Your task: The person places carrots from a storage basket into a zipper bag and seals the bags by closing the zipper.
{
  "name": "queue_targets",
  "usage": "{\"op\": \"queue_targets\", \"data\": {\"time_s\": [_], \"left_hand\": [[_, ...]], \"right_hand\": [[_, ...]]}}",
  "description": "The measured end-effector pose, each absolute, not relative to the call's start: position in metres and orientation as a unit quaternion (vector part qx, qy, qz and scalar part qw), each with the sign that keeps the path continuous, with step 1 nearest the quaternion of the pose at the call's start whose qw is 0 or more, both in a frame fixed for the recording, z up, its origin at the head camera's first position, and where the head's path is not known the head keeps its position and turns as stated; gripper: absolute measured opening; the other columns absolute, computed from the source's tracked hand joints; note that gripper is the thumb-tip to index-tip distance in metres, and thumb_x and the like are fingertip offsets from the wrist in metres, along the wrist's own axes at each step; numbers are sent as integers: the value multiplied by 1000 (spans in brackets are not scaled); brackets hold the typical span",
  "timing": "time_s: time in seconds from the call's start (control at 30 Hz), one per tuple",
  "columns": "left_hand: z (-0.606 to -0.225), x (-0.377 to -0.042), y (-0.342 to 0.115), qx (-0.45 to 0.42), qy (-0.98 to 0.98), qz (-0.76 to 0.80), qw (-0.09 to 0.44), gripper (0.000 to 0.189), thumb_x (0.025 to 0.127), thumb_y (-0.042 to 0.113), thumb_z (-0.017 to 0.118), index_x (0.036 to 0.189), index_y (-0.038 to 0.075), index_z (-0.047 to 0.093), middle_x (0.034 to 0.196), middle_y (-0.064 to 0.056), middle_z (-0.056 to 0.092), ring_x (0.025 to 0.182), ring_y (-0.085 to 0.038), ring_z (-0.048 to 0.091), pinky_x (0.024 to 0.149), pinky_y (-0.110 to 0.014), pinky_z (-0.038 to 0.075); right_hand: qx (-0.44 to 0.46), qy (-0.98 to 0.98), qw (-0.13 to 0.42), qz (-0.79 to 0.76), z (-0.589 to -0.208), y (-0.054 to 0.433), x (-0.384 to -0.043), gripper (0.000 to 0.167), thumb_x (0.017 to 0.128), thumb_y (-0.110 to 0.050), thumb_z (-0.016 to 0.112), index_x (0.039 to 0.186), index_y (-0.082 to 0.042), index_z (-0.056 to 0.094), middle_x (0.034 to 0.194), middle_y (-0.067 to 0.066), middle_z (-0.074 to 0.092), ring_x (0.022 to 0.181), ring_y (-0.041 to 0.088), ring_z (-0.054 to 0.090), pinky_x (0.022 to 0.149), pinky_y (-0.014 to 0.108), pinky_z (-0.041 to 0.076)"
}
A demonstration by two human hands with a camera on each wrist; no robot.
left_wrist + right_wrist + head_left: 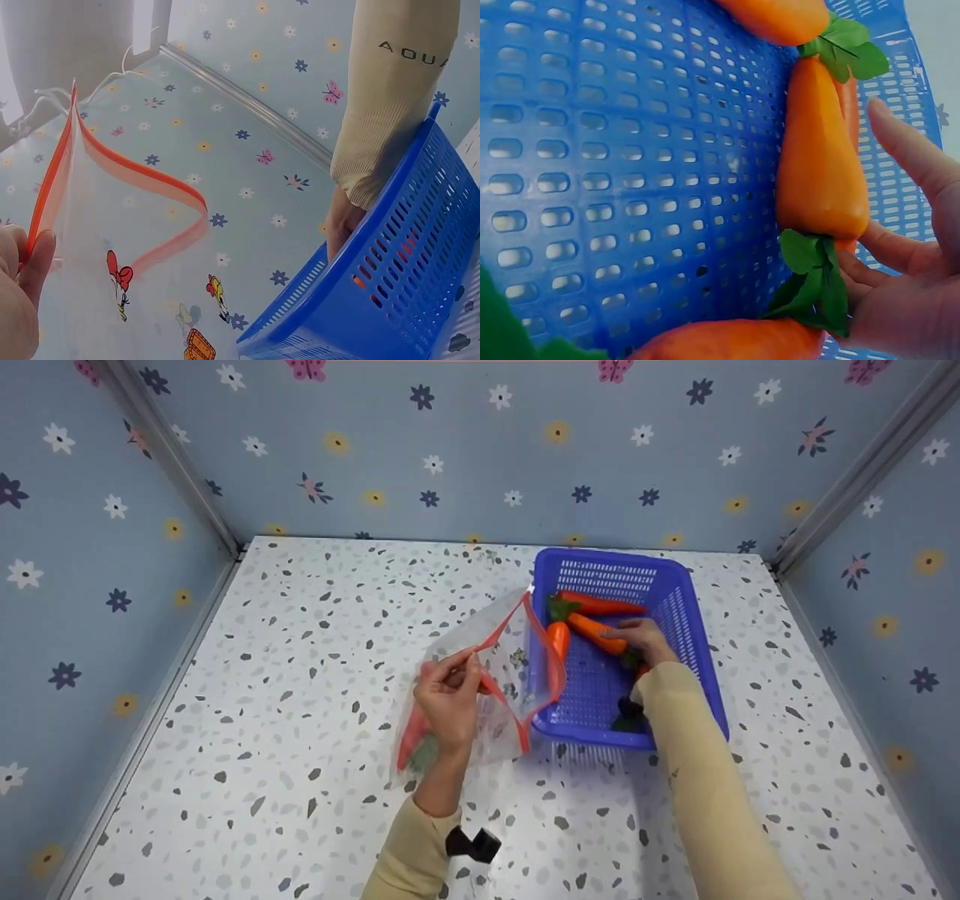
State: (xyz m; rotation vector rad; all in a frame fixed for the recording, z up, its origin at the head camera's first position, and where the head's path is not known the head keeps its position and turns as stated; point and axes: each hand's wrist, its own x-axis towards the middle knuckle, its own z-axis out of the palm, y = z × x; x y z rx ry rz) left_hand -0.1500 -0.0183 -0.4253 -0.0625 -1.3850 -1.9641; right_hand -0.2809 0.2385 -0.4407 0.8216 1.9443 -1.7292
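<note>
My left hand (pixel 450 705) pinches the red rim of a clear zip bag (pixel 491 735) between thumb and fingers. The bag's mouth gapes toward the blue basket (pixel 585 739), as the left wrist view also shows. Inside the bag lies a reddish carrot-like piece (pixel 412 735) with a green end. My right hand (pixel 646 639) reaches into the basket beside an orange carrot (pixel 821 157) with a green top. In the right wrist view the thumb stands away from this carrot, and the other fingers extend beside and partly behind it.
More carrots lie in the basket, including a redder one (pixel 600 604) along the back and an orange one (pixel 557 639) at the left. A dark purple item with green (pixel 630 714) sits near its front right. Flower-patterned walls (pixel 465 450) enclose the speckled tabletop (pixel 300 720).
</note>
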Motion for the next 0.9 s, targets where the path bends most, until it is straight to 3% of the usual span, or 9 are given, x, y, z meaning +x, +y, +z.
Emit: {"op": "queue_targets", "data": {"time_s": [0.07,0.2,0.37,0.6,0.9], "left_hand": [[-425,-150,-18,-20,-539,-762,358,14,78,-11,56,89,-16,62,69,-28,58,48,-13,56,42,-26,50],[-425,-149,-18,-14,-542,-762,354,14,78,-10,56,89,-16,62,69,-24,59,49,-13,56,42,-26,50],[-426,-150,-18,-18,-535,-766,356,13,77,-12,56,88,-17,62,67,-23,59,48,-13,56,43,-27,50],[-425,-150,-17,-18,-534,-766,358,13,78,-11,56,88,-16,62,67,-29,57,47,-13,56,42,-28,50],[-425,-149,-17,-16,-536,-764,357,13,78,-10,57,88,-16,62,68,-27,58,48,-14,57,41,-28,50]], "right_hand": [[241,751,216,-575,-454,247,-295,77,66,-24,78,131,-13,40,132,10,36,115,27,37,99,45,31],[153,845,219,-463,-476,261,-318,63,75,-22,71,126,4,44,125,18,42,105,27,43,97,37,37],[162,858,229,-430,-482,263,-323,59,72,-22,72,122,3,50,115,13,48,97,23,46,87,31,43],[172,854,229,-433,-472,261,-319,53,71,-24,74,114,-1,55,93,5,53,74,15,53,64,23,49],[175,845,217,-457,-459,268,-310,59,74,-31,71,122,-2,51,107,12,50,79,19,54,73,31,51]]}}
